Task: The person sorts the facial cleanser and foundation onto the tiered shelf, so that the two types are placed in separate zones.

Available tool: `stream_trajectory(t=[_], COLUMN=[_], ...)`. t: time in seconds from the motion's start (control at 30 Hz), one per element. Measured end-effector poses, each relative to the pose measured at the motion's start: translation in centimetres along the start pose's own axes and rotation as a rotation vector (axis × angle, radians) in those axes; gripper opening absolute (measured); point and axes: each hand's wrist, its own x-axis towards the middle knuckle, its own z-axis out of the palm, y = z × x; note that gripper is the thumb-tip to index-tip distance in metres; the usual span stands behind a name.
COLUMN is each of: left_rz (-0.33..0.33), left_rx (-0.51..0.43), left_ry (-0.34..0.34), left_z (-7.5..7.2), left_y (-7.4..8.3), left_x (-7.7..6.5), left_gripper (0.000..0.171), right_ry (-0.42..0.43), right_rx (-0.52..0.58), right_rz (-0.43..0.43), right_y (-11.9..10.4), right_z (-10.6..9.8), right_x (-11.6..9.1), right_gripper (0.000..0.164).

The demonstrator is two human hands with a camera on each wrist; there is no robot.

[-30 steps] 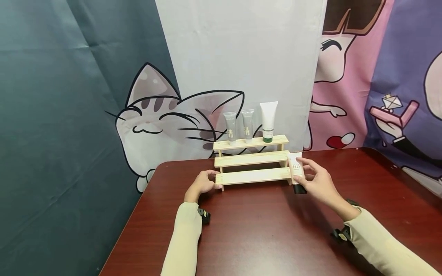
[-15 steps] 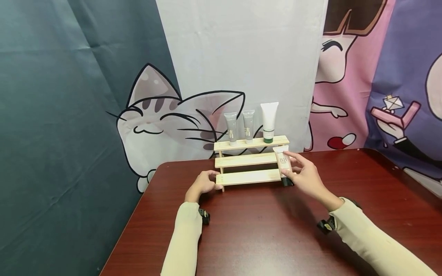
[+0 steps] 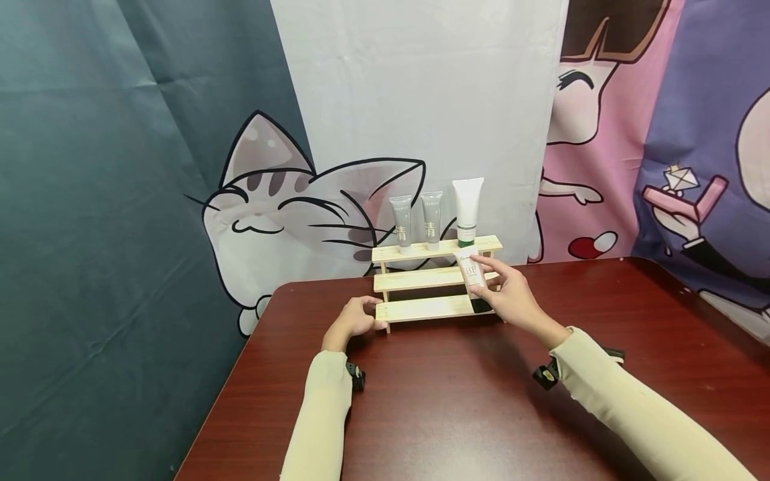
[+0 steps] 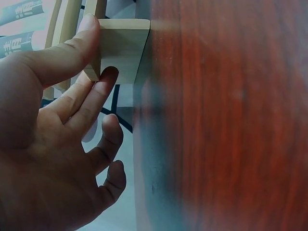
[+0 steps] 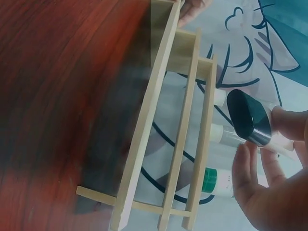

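A three-tier wooden display rack (image 3: 427, 308) stands near the back of the table. My left hand (image 3: 356, 317) grips the left end of its lowest shelf; the left wrist view shows the thumb (image 4: 72, 53) on one face of the board and fingers on the other. In my right hand (image 3: 514, 297) is a pale BB cream tube (image 3: 471, 272), pinched between thumb and fingers, its black cap (image 5: 248, 118) pointing down. It leans slightly and overlaps the middle and lowest shelves in the head view. Two grey tubes and a white tube (image 3: 467, 204) with a green cap stand on the top shelf.
The rack is on a dark red wooden table (image 3: 433, 401). Close behind it hangs a cloth backdrop (image 3: 481, 100) with cartoon figures. A grey tube (image 3: 402, 224) stands at the left of the top shelf, with the other grey tube (image 3: 431, 220) beside it.
My right hand has carried the BB cream tube leftward and a little up, from the rack's right end to in front of its shelves. My left hand keeps its place on the rack.
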Motion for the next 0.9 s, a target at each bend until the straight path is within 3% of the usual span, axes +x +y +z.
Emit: stream_trajectory(t=[0.23, 0.9], left_rz=[0.009, 0.006], left_rx=[0.004, 0.034], left_ry=[-0.001, 0.001], left_z=[0.1, -0.2], left_y=[0.1, 0.3], left_x=[0.1, -0.2], left_gripper=[0.051, 0.052], right_ry=[-0.011, 0.037], right_rx=[0.033, 0.054], right_rz=[-0.010, -0.080], right_y=[0.8, 0.1], right_z=[0.6, 2.7], right_x=[0.8, 3.1], right_gripper=[0.060, 0.072])
